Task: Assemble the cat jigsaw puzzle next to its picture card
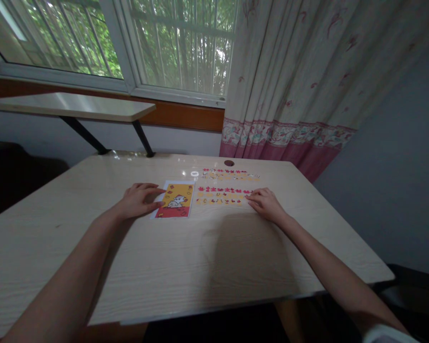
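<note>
A jigsaw puzzle picture (178, 194), yellow above and red below with a white cartoon animal, lies flat on its pale backing. My left hand (139, 199) rests at its left edge, thumb and fingers apart, with the tips touching the border. To the right of the picture, small red and yellow puzzle pieces (219, 196) lie in several rows. At the right end of these rows my right hand (266, 204) has its thumb and fingertips pinched together on what looks like a small puzzle piece, mostly hidden by the fingers.
More pieces (229, 175) lie in rows farther back, beside a small white ring (194, 174). A round dark cable hole (229, 163) is near the back edge of the wooden desk (157, 271). A raised shelf (71, 105) stands back left; a curtain (286, 95) hangs behind.
</note>
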